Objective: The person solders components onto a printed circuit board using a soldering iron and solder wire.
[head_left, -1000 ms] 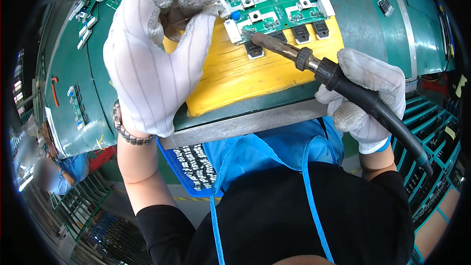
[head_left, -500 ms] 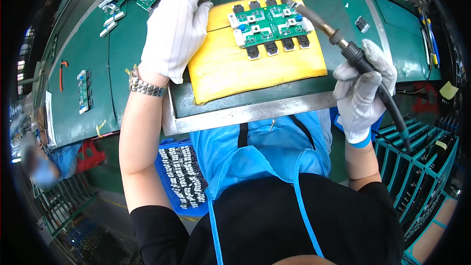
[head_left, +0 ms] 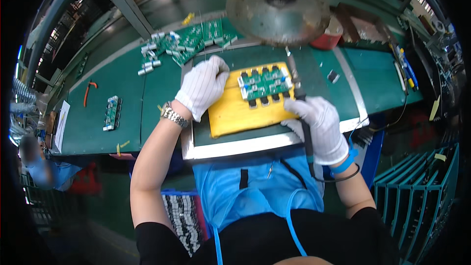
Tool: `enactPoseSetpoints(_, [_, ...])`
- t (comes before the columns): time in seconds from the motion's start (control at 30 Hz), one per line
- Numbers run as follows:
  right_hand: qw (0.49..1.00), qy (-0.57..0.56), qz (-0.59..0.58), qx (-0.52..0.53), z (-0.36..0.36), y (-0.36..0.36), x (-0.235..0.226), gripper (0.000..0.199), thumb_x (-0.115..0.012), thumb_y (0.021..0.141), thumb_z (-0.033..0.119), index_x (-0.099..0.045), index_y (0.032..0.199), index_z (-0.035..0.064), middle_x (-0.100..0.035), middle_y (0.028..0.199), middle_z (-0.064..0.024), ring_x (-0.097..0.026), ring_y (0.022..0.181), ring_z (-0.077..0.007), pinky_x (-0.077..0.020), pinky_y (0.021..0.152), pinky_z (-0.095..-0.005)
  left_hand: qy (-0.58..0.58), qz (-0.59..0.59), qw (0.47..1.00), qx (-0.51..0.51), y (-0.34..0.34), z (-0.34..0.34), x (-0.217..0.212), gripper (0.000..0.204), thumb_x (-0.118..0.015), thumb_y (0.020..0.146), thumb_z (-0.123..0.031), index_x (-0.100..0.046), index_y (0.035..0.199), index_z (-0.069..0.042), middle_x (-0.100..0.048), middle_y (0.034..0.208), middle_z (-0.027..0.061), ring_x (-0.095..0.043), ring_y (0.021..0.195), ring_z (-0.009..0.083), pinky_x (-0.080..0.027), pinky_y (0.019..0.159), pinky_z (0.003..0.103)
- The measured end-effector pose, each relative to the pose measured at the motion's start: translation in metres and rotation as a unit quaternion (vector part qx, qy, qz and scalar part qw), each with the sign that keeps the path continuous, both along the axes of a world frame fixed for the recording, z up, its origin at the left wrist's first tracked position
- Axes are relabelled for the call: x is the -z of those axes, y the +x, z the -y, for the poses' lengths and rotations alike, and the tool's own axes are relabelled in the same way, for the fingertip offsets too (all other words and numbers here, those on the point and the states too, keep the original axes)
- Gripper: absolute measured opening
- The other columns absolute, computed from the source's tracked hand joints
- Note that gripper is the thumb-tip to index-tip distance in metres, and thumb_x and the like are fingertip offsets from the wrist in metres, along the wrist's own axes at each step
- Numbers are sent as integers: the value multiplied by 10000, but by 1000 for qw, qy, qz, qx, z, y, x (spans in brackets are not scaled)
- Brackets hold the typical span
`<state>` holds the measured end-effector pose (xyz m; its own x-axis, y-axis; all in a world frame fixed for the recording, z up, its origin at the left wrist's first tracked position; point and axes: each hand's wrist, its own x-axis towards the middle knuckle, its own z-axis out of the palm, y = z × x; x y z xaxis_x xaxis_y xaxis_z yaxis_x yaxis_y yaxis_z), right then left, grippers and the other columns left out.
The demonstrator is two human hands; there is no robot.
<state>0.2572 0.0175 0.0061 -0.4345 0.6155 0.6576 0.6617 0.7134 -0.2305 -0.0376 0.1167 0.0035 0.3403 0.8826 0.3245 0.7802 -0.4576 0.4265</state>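
My right hand (head_left: 321, 127), in a white glove, grips the dark handle of a soldering iron (head_left: 306, 135), whose metal end points away from me beside the yellow pad's right edge. On the yellow pad (head_left: 245, 120) lies a green circuit board (head_left: 267, 86) with black components along its near and far edges. My left hand (head_left: 203, 86), also gloved, rests at the pad's left edge with its fingers pinched together. A thin wire (head_left: 201, 24) runs down to those fingers; its end is hidden.
More green boards (head_left: 189, 44) lie piled at the back left. A metal hood (head_left: 277, 12) hangs over the far side, near a red container (head_left: 327, 37). Leftward are a single board (head_left: 112, 113) and an orange-handled tool (head_left: 88, 93). A teal rack (head_left: 417, 181) stands at lower right.
The view has shifted to take in more of the far bench. My right hand has brought the iron in closer to the board's right side, its handle more upright. My left fingers have closed further.
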Motion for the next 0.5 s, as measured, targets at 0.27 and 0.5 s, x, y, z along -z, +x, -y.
enactPoseSetpoints(0.27, [998,37,42,10,-13,2,-5,479,-737,778,94,-603,1231,174,-683,976,-62,-657,839,-257,-483,714,-387,-119,-74,990,-20,-6,8,-38,229,-602,909,-213,-658,1004,-12,-725,946,209,-703,927,374,-552,824,402])
enactPoseSetpoints(0.5, [997,37,65,-10,-41,-11,-4,398,-611,848,67,-624,1241,136,-662,955,-95,-643,778,-258,-491,740,-363,-149,-60,984,-79,-36,18,-37,202,-623,877,-206,-661,947,-20,-707,940,168,-698,880,316,-549,797,398])
